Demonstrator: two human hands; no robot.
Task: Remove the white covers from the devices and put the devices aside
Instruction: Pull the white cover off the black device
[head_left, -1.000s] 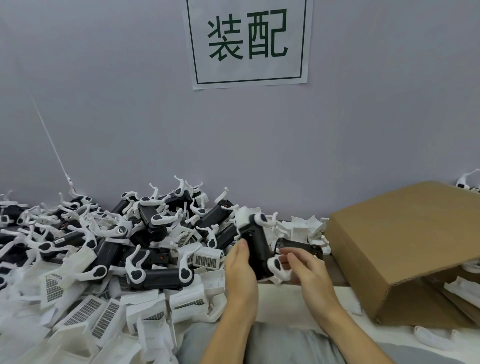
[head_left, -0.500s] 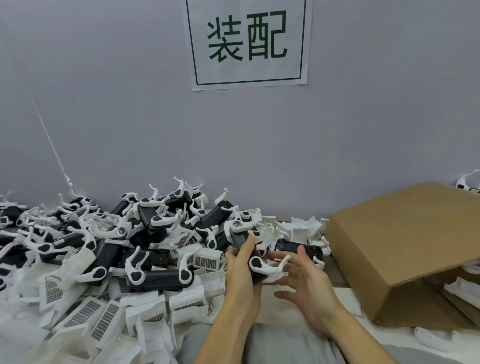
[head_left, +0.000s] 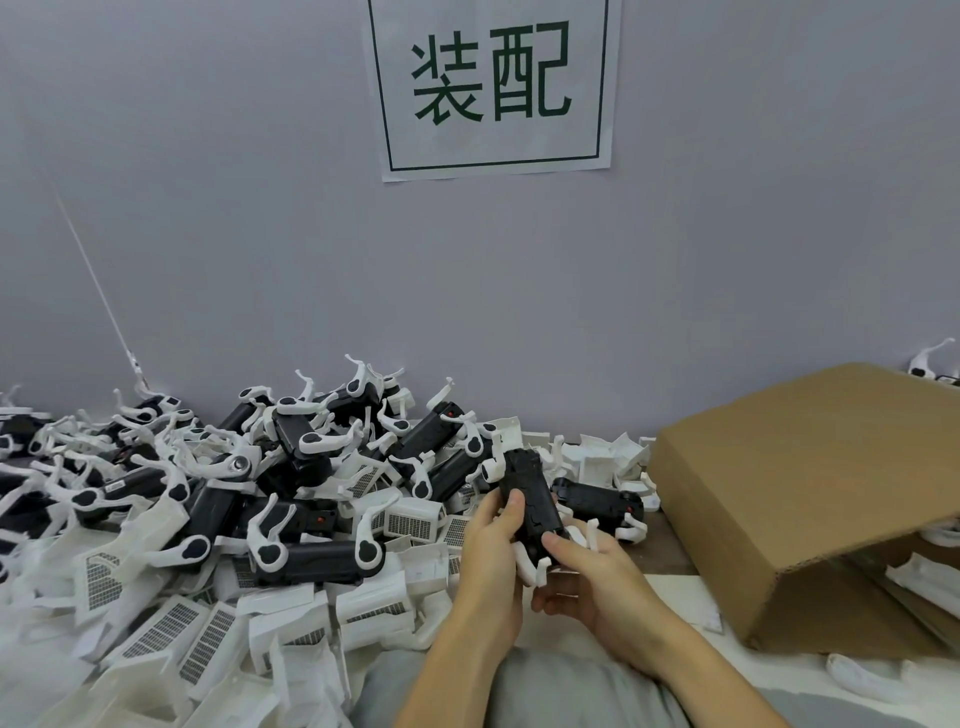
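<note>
While the big brown cardboard box (head_left: 810, 467) is lying at my right and the heap of black devices with white plastic arms (head_left: 234, 499) is spreading left, my left hand (head_left: 491, 551) and right hand (head_left: 589, 577) are both gripping one black oblong device (head_left: 530, 493), upright between them, fingers curled round it.

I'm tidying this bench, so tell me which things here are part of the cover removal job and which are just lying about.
Part of the job:
- black device, gripped by left hand and right hand
- pile of devices
- loose white covers
- bare device lying by the box

Just lying about:
- cardboard box
- wall sign
</note>
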